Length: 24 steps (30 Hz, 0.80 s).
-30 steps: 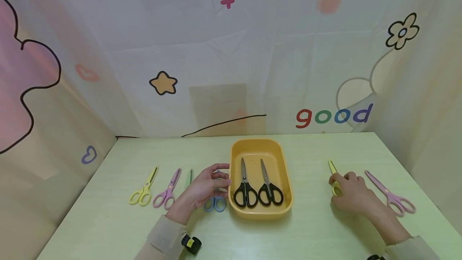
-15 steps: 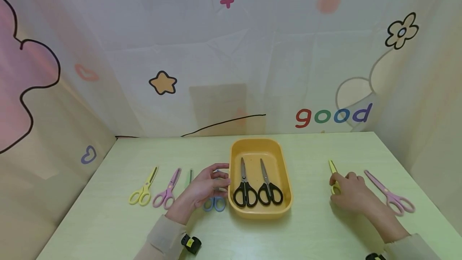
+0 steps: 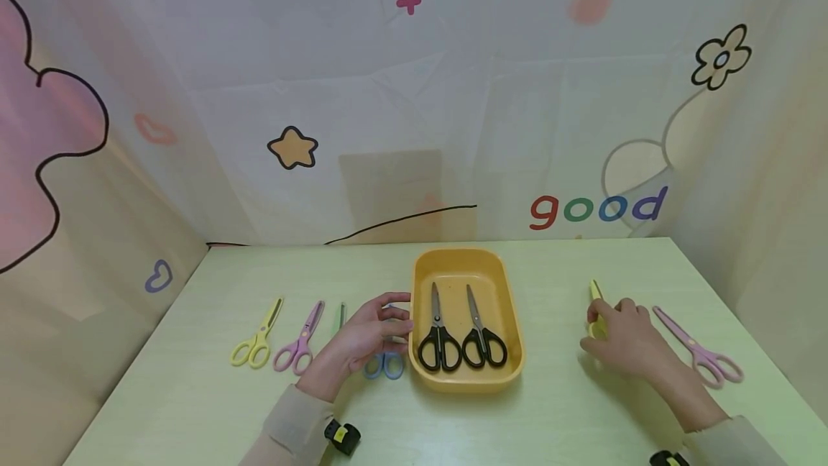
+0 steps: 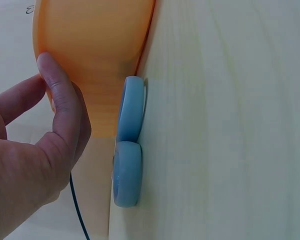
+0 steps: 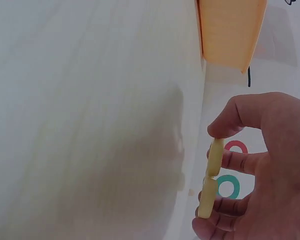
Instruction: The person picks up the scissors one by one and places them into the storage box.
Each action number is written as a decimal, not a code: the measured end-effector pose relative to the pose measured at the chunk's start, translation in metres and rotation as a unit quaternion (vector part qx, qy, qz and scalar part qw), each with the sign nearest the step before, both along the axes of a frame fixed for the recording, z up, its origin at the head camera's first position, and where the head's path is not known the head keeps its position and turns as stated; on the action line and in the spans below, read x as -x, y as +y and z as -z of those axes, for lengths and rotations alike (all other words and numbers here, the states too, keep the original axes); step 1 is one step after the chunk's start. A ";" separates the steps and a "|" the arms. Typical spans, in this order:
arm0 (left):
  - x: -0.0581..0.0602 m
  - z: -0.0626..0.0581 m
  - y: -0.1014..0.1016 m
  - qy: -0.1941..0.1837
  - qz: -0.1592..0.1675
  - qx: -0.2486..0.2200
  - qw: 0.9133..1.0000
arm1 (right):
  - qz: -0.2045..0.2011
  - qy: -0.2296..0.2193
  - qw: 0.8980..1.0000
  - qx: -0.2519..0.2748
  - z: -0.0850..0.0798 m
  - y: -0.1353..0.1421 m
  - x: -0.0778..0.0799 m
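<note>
My left hand [image 3: 367, 333] rests its fingertips against the left outer side of a yellow tray [image 3: 511, 293], near the rim. Inside lie two black-handled scissors [image 3: 440, 340], side by side with blades pointing away. Blue scissors [image 4: 130, 110] lie beneath that hand, their handle loops showing beside the tray. To the right, my right hand [image 3: 626, 340] pinches the yellow scissors [image 5: 215, 157] by the handles between thumb and fingers, off the table in the right wrist view. Pink scissors [image 3: 698, 351] lie right of this hand, partly behind the forearm.
On the left of the table [image 3: 187, 401] lie yellow scissors [image 3: 259, 340], purple scissors [image 3: 302, 340] and green scissors [image 3: 342, 313] partly hidden by the left hand. A printed curtain [image 3: 414, 92] stands behind the table and along both sides.
My right hand has shifted slightly left and up with the yellow scissors, which have risen a little. The left hand and the tray stay put.
</note>
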<state>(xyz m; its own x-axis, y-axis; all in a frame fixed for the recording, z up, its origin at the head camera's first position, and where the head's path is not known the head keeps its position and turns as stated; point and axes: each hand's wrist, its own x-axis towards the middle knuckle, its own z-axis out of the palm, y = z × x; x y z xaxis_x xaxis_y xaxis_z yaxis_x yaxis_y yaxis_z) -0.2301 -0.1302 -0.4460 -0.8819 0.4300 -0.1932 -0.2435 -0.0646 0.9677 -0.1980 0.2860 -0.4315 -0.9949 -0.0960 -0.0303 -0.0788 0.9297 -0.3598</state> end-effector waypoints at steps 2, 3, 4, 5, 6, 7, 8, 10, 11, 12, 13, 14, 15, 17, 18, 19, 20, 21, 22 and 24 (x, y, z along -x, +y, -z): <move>0.000 0.000 0.000 0.001 0.001 -0.001 1.000 | -0.001 0.006 1.000 0.000 -0.002 -0.002 0.000; 0.000 0.000 0.000 0.001 0.002 -0.002 1.000 | -0.001 0.009 1.000 0.001 -0.003 -0.004 -0.001; 0.000 -0.001 0.000 0.001 0.002 -0.002 1.000 | -0.002 0.014 1.000 0.002 -0.004 -0.006 -0.001; 0.000 -0.001 0.000 0.001 0.002 -0.002 1.000 | -0.003 0.019 1.000 0.001 -0.004 -0.007 -0.001; 0.000 -0.001 0.000 0.001 0.002 -0.002 1.000 | -0.004 0.025 1.000 0.003 -0.005 -0.009 -0.001; -0.001 -0.001 0.000 0.001 0.003 -0.002 1.000 | -0.005 0.029 1.000 0.004 -0.005 -0.011 -0.002; -0.001 -0.001 0.000 0.000 0.003 -0.002 1.000 | -0.005 0.033 0.999 0.005 -0.006 -0.012 -0.002; -0.001 -0.001 0.000 -0.001 0.002 -0.002 1.000 | -0.007 0.041 0.999 0.007 -0.008 -0.016 -0.003; -0.001 -0.001 0.000 -0.001 0.003 -0.001 1.000 | -0.007 0.045 0.999 0.008 -0.009 -0.018 -0.003; -0.001 -0.001 0.001 -0.001 0.003 -0.001 1.000 | -0.008 0.048 0.999 0.009 -0.010 -0.020 -0.003; -0.001 -0.001 0.001 -0.001 0.002 -0.001 1.000 | -0.010 0.051 0.999 0.010 -0.012 -0.022 -0.003; -0.001 -0.001 0.001 -0.002 0.002 0.000 1.000 | -0.012 0.055 0.998 0.011 -0.014 -0.024 -0.004; 0.000 -0.001 0.001 -0.001 0.001 0.001 1.000 | -0.015 0.059 0.998 0.012 -0.016 -0.026 -0.004; -0.001 -0.002 0.001 -0.001 -0.001 0.003 1.000 | -0.021 0.065 0.998 0.014 -0.020 -0.031 -0.005; -0.001 -0.002 0.001 -0.001 -0.002 0.004 1.000 | -0.024 0.069 0.997 0.014 -0.022 -0.033 -0.006; -0.001 -0.002 0.001 0.000 -0.003 0.005 1.000 | -0.027 0.073 0.997 0.014 -0.024 -0.036 -0.006; -0.001 -0.002 0.001 0.001 -0.003 0.007 1.000 | -0.029 0.074 0.997 0.015 -0.026 -0.038 -0.007; -0.001 -0.002 0.001 0.002 -0.003 0.008 1.000 | -0.032 0.076 0.996 0.016 -0.028 -0.041 -0.007; -0.001 -0.002 0.001 0.002 -0.003 0.009 1.000 | -0.035 0.078 0.996 0.016 -0.030 -0.043 -0.008; -0.001 -0.002 0.001 0.004 -0.004 0.012 1.000 | -0.039 0.081 0.996 0.018 -0.033 -0.049 -0.009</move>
<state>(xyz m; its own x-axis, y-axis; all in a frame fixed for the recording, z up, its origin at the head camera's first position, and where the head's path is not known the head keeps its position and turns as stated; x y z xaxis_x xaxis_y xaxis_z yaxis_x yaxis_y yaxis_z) -0.2293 -0.1288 -0.4436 -0.8869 0.4179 -0.1968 -0.2362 -0.0441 0.9707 -0.1891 0.2369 -0.3981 -0.9759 -0.1712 0.1351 -0.2099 0.9053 -0.3694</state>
